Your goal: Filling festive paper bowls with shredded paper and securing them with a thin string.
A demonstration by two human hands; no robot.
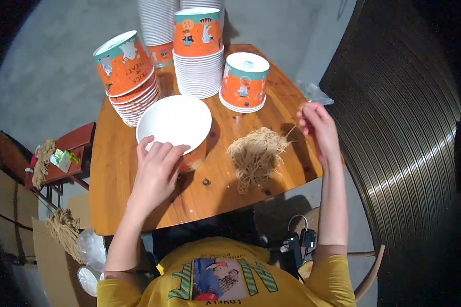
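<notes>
My left hand (159, 166) holds the near rim of a paper tub (176, 120), its fingertips over the edge. The tub is tilted on the wooden table, and its open mouth shows a white inside; some of its orange outer wall shows below. To its right lies a loose tangled heap of tan twine (258, 153). Beyond the heap's right side, my right hand (317, 125) is raised with thumb and fingers pinched on a thin twine strand (291, 132) that runs back to the heap.
Nested orange and teal paper tubs stand upside down: a leaning stack (125, 71), a tall stack (198, 61) and a short stack (245, 82). Clear plastic (315, 93) lies past the table's right edge. A corrugated dark surface (399, 117) rises at right. More twine (65, 233) hangs at left.
</notes>
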